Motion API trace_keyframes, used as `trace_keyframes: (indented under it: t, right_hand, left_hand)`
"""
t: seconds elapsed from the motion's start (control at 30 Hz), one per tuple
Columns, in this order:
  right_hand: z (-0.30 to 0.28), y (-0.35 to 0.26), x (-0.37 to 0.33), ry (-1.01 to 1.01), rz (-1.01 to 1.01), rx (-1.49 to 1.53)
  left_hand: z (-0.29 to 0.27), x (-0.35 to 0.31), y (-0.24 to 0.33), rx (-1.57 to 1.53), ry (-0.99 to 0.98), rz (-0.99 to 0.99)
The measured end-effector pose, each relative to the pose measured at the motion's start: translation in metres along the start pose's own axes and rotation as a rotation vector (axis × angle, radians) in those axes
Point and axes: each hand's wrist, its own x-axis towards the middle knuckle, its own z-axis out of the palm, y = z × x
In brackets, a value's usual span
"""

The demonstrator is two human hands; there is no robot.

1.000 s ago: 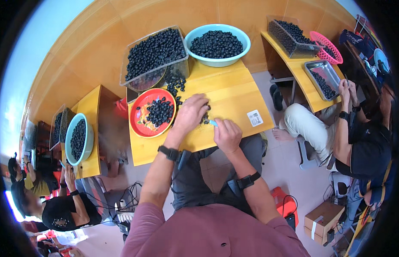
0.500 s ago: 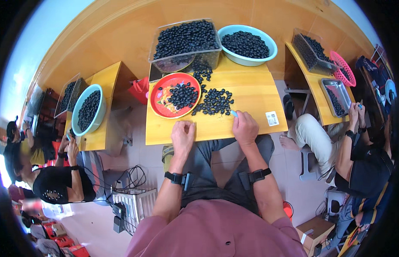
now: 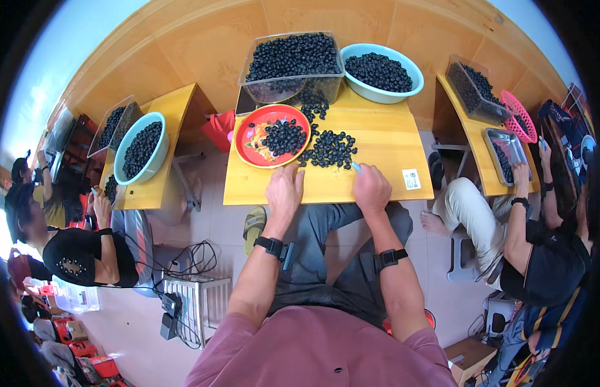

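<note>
My left hand point(image 3: 284, 188) rests flat on the near edge of the yellow wooden table point(image 3: 383, 138), fingers apart, holding nothing. My right hand point(image 3: 371, 187) is closed around a small light-blue tool point(image 3: 356, 166) whose tip points at a loose pile of dark round berries point(image 3: 329, 148) on the table. Left of the pile sits a red plate point(image 3: 256, 143) with more berries. Behind stand a clear plastic tub point(image 3: 292, 64) and a light-blue bowl point(image 3: 380, 71), both heaped with berries.
A person at the right sits by another table with a metal tray point(image 3: 503, 151), a pink basket point(image 3: 518, 115) and a clear tub. At the left another person sits by a table with a blue bowl point(image 3: 140, 147) of berries. Cables and a white crate point(image 3: 193, 303) lie on the floor.
My left hand has drawn back from the berries to the table's near edge. The view has tilted so the table sits further up the picture.
</note>
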Motion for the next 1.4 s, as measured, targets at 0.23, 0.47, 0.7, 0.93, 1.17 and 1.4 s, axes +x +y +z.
trace_keyframes:
  t: [0.23,0.47,0.7,0.93,1.17,1.4]
  right_hand:
    - [0.001,-0.002,0.001,-0.026,-0.001,-0.025]
    - [0.000,-0.004,0.001,-0.001,0.009,-0.046]
    - [-0.001,-0.003,0.000,-0.018,0.049,-0.065]
    - [-0.009,-0.015,0.007,0.000,0.059,-0.098]
    - [0.001,-0.005,0.006,-0.040,0.064,-0.126]
    - [-0.004,-0.007,0.005,-0.048,0.114,-0.126]
  left_hand:
    - [0.005,0.003,0.004,0.062,0.000,0.027]
    - [0.007,0.001,0.000,0.007,0.033,0.073]
    - [0.007,0.000,0.001,0.005,0.028,0.138]
    - [0.011,0.002,-0.002,-0.009,0.031,0.165]
    - [0.014,0.013,0.003,-0.025,-0.055,0.059]
    - [0.011,0.013,0.009,-0.052,0.014,0.178]
